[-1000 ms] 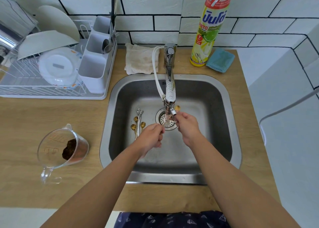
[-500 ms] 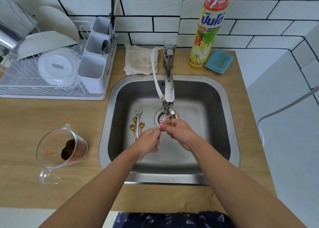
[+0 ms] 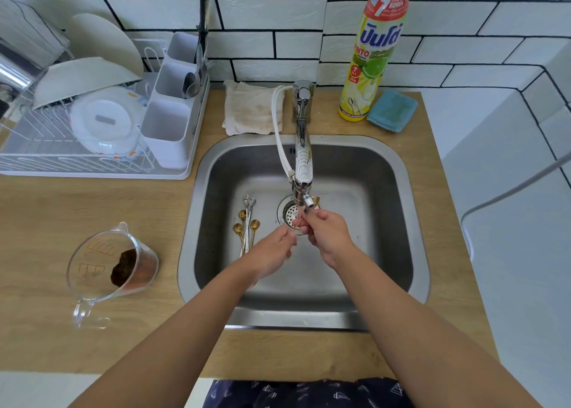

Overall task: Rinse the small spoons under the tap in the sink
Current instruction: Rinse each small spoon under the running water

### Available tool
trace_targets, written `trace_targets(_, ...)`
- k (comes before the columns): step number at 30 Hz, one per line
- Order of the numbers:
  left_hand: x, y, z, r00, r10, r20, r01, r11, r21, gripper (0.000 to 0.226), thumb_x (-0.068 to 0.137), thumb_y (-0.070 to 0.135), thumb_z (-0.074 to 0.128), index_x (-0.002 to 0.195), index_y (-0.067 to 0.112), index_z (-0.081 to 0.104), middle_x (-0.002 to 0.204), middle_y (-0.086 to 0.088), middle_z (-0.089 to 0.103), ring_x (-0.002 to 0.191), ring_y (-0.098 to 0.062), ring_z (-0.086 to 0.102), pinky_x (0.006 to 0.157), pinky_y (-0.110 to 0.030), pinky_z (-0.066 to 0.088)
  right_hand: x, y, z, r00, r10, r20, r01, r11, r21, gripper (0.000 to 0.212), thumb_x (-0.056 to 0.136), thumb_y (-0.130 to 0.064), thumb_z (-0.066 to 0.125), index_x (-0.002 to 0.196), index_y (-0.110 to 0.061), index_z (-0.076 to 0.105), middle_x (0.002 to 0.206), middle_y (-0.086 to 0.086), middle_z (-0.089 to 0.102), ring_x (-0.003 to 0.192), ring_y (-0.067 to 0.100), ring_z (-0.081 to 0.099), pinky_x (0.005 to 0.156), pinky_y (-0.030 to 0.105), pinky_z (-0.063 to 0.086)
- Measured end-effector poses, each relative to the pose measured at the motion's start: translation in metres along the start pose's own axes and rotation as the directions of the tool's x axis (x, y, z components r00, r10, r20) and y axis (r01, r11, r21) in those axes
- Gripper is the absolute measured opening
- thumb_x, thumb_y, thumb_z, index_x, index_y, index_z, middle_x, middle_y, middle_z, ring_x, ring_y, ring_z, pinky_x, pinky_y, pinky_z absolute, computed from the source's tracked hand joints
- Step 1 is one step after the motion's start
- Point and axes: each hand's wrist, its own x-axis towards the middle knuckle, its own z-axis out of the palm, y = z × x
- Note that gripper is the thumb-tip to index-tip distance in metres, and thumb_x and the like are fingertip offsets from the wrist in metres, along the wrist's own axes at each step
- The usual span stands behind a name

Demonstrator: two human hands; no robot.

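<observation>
Holding one small spoon point(image 3: 297, 223) pinched between our left hand point(image 3: 272, 253) and right hand point(image 3: 324, 233) mid-frame, its handle slanting toward the tap point(image 3: 302, 172) above; other spoons point(image 3: 246, 222) lie left.

Small spoons point(image 3: 246, 222) lie bunched on the left of the steel sink point(image 3: 411, 222) floor, left of the drain: three gold bowls plus two silver ones, handles pointing near. One thin gold spoon point(image 3: 297, 224) sits under the chrome tap point(image 3: 302, 163) spout, over the drain, held between both hands; its bowl is hidden.
</observation>
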Motion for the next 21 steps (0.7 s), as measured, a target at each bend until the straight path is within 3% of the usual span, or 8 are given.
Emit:
trace_targets(1, 0.002, -0.003, 0.001, 0.997, 0.049, -0.059, -0.039, 0.988, 0.149, 0.029, 0.107, 0.039, 0.034, 0.090, 0.022, 0.049, 0.082, -0.002, 0.058, 0.074, -0.019, 0.051, 0.068, -0.034, 0.039, -0.002, 0.001, 0.001, 1.000, -0.007, -0.017, 0.007, 1.000, 0.005, 0.028, 0.097, -0.025, 0.070, 0.072, -0.014, 0.077, 0.077, 0.004, 0.076, 0.053, 0.002, 0.058, 0.047, 0.015, 0.041)
trace_targets(3, 0.005, -0.006, 0.001, 0.988, 0.105, -0.112, -0.072, 0.961, 0.266, 0.031, 0.108, 0.039, 0.030, 0.084, 0.026, 0.047, 0.089, -0.006, 0.059, 0.080, -0.022, 0.053, 0.069, -0.035, 0.038, -0.004, 0.006, 0.004, 1.000, -0.015, 0.005, 0.015, 1.000, -0.021, 0.021, 0.095, -0.024, 0.073, 0.078, -0.015, 0.077, 0.073, -0.002, 0.075, 0.055, 0.001, 0.059, 0.050, 0.015, 0.042)
trace_targets(7, 0.006, -0.010, 0.003, 0.989, 0.117, -0.085, -0.107, 0.987, 0.118, 0.031, 0.107, 0.034, 0.030, 0.097, 0.024, 0.057, 0.076, 0.003, 0.053, 0.068, -0.011, 0.045, 0.061, -0.029, 0.036, -0.009, 0.008, 0.005, 0.989, 0.005, 0.147, 0.008, 0.996, -0.089, 0.006, 0.090, -0.019, 0.079, 0.086, -0.016, 0.075, 0.066, -0.008, 0.070, 0.055, 0.001, 0.057, 0.050, 0.015, 0.042)
trace_targets(9, 0.005, -0.011, 0.001, 0.995, 0.082, -0.061, -0.080, 0.996, 0.041, 0.032, 0.105, 0.035, 0.032, 0.085, 0.022, 0.053, 0.066, 0.008, 0.047, 0.060, -0.012, 0.040, 0.054, -0.030, 0.032, -0.004, 0.001, 0.000, 0.996, 0.000, 0.088, 0.007, 0.997, -0.073, 0.013, 0.094, -0.021, 0.074, 0.083, -0.015, 0.075, 0.071, -0.007, 0.075, 0.055, 0.002, 0.053, 0.048, 0.014, 0.039)
trace_targets(12, 0.005, -0.009, -0.002, 0.997, 0.068, -0.042, -0.071, 0.996, -0.057, 0.031, 0.103, 0.034, 0.033, 0.082, 0.021, 0.051, 0.065, 0.006, 0.043, 0.060, -0.014, 0.036, 0.058, -0.033, 0.029, 0.000, 0.001, 0.000, 0.999, -0.006, 0.045, 0.008, 0.999, -0.048, 0.020, 0.097, -0.023, 0.070, 0.080, -0.017, 0.076, 0.072, -0.008, 0.075, 0.056, 0.004, 0.048, 0.050, 0.017, 0.037)
trace_targets(15, 0.003, -0.006, -0.004, 0.995, 0.089, -0.054, -0.091, 0.995, -0.037, 0.032, 0.105, 0.033, 0.032, 0.081, 0.022, 0.050, 0.066, 0.006, 0.043, 0.062, -0.013, 0.037, 0.061, -0.034, 0.032, -0.006, 0.008, 0.006, 0.981, -0.004, 0.192, 0.028, 0.992, -0.121, 0.008, 0.091, -0.021, 0.078, 0.084, -0.018, 0.076, 0.066, -0.012, 0.069, 0.055, 0.002, 0.050, 0.051, 0.015, 0.040)
trace_targets(19, 0.000, -0.011, -0.006, 0.996, 0.087, -0.021, -0.088, 0.996, -0.033, 0.031, 0.106, 0.031, 0.032, 0.086, 0.017, 0.051, 0.069, 0.001, 0.045, 0.063, -0.016, 0.038, 0.065, -0.036, 0.032, 0.001, -0.001, -0.002, 0.999, -0.005, 0.053, 0.010, 0.995, -0.102, 0.018, 0.097, -0.027, 0.070, 0.084, -0.016, 0.077, 0.083, -0.003, 0.079, 0.059, 0.005, 0.054, 0.053, 0.017, 0.039)
trace_targets(21, 0.000, -0.012, -0.007, 0.996, 0.093, -0.008, -0.093, 0.996, -0.014, 0.032, 0.107, 0.031, 0.031, 0.088, 0.015, 0.051, 0.069, 0.000, 0.046, 0.064, -0.017, 0.038, 0.066, -0.036, 0.032, -0.002, 0.003, -0.002, 0.996, 0.005, 0.091, 0.006, 0.992, -0.126, 0.015, 0.095, -0.027, 0.073, 0.084, -0.018, 0.078, 0.081, -0.006, 0.078, 0.060, 0.003, 0.054, 0.054, 0.017, 0.040)
